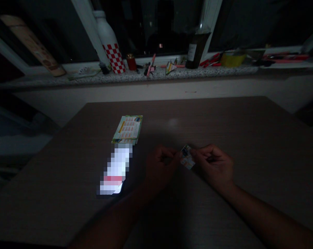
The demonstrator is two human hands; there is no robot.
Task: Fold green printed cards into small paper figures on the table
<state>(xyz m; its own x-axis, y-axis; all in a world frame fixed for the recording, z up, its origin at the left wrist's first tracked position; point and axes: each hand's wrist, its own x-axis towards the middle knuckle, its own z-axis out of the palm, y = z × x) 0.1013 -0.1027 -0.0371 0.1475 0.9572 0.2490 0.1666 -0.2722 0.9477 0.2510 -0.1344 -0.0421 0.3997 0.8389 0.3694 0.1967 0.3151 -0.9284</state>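
Note:
Between my two hands is a small piece of printed paper (188, 159), pale with dark and coloured patches, perhaps folded; the dim light hides its detail. My left hand (163, 164) pinches its left edge between thumb and fingers. At its upper right edge, my right hand (215, 162) grips it the same way. Both hands are just above the brown table (210, 117). To the left lies a small stack of printed sheets (129, 128) with green borders and rows of small print. A lit phone (116, 169), its screen blurred out, lies just in front of the stack.
Along the granite windowsill (94, 80) behind the table stand a red-and-white checked bottle (113, 55), a red jar (130, 63), a folded paper piece (171, 66), a dark bottle (195, 52) and a yellow tape roll (232, 59). A tall tan cylinder (33, 45) leans at left.

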